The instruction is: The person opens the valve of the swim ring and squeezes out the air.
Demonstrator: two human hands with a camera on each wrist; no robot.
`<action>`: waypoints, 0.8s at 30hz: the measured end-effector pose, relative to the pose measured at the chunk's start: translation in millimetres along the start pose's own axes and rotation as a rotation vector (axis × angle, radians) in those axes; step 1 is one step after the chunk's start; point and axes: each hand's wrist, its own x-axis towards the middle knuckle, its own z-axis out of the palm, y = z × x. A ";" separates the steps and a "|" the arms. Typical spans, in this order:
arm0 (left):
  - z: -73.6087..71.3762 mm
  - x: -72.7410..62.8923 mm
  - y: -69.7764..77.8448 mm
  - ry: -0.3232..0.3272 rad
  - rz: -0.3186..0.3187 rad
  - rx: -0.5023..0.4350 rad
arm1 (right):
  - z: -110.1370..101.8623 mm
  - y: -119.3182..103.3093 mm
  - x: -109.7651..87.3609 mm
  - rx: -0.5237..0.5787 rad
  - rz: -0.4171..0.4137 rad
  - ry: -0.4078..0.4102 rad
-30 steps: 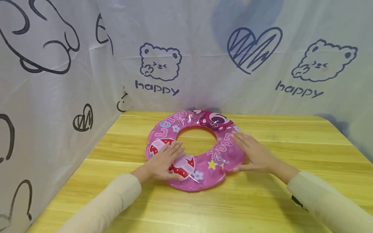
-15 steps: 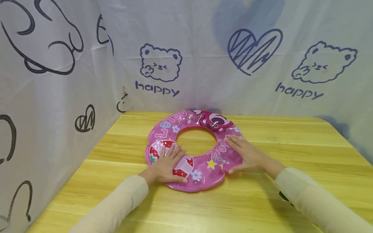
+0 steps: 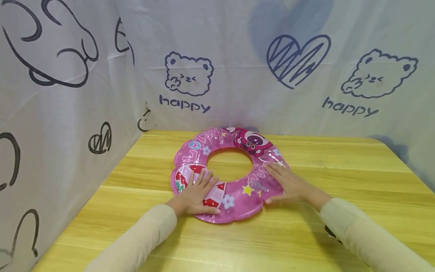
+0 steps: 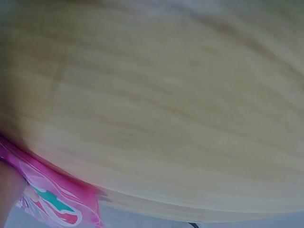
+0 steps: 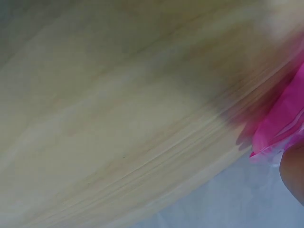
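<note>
A pink inflated swim ring (image 3: 234, 204) with strawberry, star, flower and bear prints lies flat on the wooden table (image 3: 224, 245). My left hand (image 3: 197, 194) rests on its near-left part, fingers straight and spread over the strawberry print. On the right side, my right hand (image 3: 289, 185) lies over the ring's outer edge, its fingers extended on top and the thumb towards the near edge. A clear valve (image 3: 259, 186) shows just left of that hand. Both wrist views catch only a corner of the swim ring (image 4: 61, 199) and a bit of each hand.
White cloth with printed bears and hearts (image 3: 299, 60) hangs along the table's far edge. More printed cloth (image 3: 68, 124) runs down the left side. A dark band (image 3: 333, 233) shows under the right sleeve.
Both hands have shifted slightly: the left a little right over the strawberry print, the right inward and further onto the ring. The ring stays in nearly the same place.
</note>
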 end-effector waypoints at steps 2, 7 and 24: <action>0.7 0.3 0.9 0.005 -0.001 0.018 | 0.5 0.0 -0.4 -0.001 -0.003 0.002; 1.2 1.3 3.6 0.010 0.000 0.062 | 0.3 -1.5 -2.3 -0.021 -0.021 0.021; 2.5 2.0 0.1 0.002 0.096 0.150 | 3.5 -21.5 -29.5 -0.140 -0.026 0.065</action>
